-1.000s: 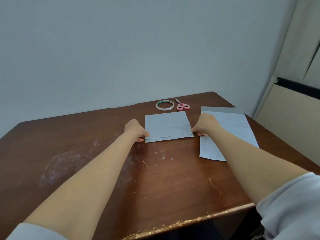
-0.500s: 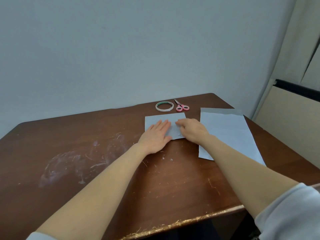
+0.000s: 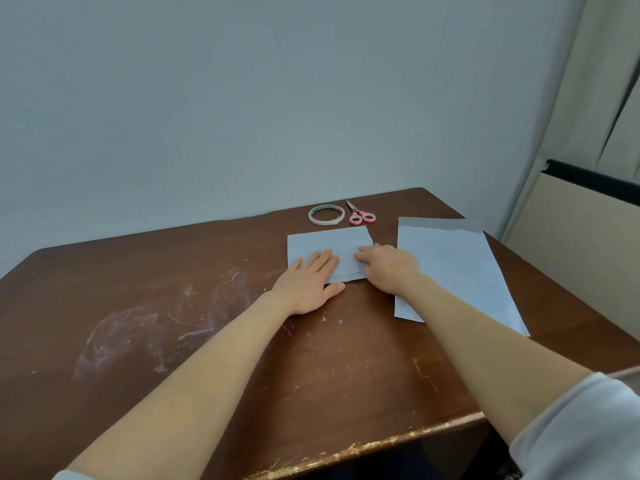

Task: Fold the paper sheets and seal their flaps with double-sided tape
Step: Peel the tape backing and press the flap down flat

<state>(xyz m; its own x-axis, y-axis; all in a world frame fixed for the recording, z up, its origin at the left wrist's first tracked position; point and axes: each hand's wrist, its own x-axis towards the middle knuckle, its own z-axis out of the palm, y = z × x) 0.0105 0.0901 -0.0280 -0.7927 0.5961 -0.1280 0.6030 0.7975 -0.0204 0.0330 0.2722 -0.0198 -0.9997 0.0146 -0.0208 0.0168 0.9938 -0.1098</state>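
Observation:
A folded light-blue paper sheet (image 3: 325,242) lies on the brown table (image 3: 207,341), its near edges slightly uneven. My left hand (image 3: 310,280) lies flat on the sheet's near left part, fingers straight, thumb on the wood. My right hand (image 3: 389,268) presses on the sheet's right side with its fingertips. A second, unfolded sheet (image 3: 450,268) lies to the right, partly under my right forearm. A roll of double-sided tape (image 3: 326,215) and pink-handled scissors (image 3: 360,214) sit beyond the folded sheet.
A pale wall stands just behind the table's far edge. The near table edge (image 3: 381,445) is chipped. White scratch marks cover the left part of the tabletop. A curtain and a beige panel (image 3: 588,237) stand at the right.
Both hands left the sheet's near corners and moved onto its top. The left hand flattened on it, and the right hand's fingertips now press its right side.

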